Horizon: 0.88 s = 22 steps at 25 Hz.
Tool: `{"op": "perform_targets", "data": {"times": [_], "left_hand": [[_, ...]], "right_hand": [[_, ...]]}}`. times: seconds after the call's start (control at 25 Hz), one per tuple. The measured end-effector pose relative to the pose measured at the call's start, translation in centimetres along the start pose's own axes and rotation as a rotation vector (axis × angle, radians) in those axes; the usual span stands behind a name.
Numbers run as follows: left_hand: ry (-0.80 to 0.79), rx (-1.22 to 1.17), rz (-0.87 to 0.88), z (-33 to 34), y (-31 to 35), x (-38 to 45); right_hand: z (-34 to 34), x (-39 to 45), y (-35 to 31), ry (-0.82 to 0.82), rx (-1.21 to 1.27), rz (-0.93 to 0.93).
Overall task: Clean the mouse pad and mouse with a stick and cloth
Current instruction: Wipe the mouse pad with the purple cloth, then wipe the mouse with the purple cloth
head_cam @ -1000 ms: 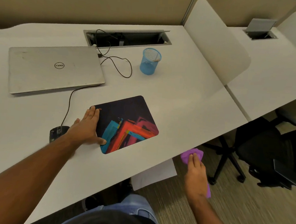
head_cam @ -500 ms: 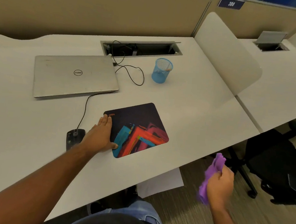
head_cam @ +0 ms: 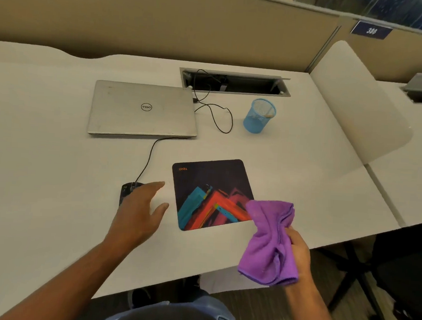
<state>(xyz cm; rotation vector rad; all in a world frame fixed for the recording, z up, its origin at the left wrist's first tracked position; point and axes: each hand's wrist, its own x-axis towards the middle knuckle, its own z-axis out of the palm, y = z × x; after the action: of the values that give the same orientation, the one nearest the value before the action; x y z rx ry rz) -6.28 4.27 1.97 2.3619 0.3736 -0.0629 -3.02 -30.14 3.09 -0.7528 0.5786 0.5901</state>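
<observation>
The left hand [head_cam: 140, 210] is held out flat, palm down, fingers straight and slightly spread, thumb set apart toward the right. Its bare forearm is stretched forward from the lower left corner of the view. Whether the palm is pressed down or held just above the white bench [head_cam: 56, 175] cannot be told. The right hand [head_cam: 297, 251] is raised nearer the body, its fingers curled round a bunched purple microfibre cloth [head_cam: 269, 240], which is gripped at its middle. The right forearm is angled up from the bottom edge.
</observation>
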Motion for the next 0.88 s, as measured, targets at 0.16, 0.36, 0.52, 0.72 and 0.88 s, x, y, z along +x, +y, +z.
{"op": "perform_targets", "data": {"times": [0.16,0.36,0.52,0.72,0.88], "left_hand": [[0.071,-0.070,0.031,-3.3,-4.6,-0.9],[-0.077,-0.010,-0.026,-5.4,-9.7,-0.6],[-0.227,0.070,0.010,-5.3,-10.5,0.7],[-0.270,0.034,0.075,-4.6,-10.5,1.3],[-0.233,-0.062,0.082,-4.0,-11.4,1.4]], "right_hand": [[4.4,2.6,2.3,-0.004,-0.123,0.024],[13.2,6.0,4.8,-0.074,-0.628,-0.023],[19.8,8.4,7.1,-0.122,-1.274,-0.282],[22.8,11.6,10.1,-0.270,-1.966,-0.662],[22.7,12.5,11.5,-0.300,-2.037,-0.721]]}}
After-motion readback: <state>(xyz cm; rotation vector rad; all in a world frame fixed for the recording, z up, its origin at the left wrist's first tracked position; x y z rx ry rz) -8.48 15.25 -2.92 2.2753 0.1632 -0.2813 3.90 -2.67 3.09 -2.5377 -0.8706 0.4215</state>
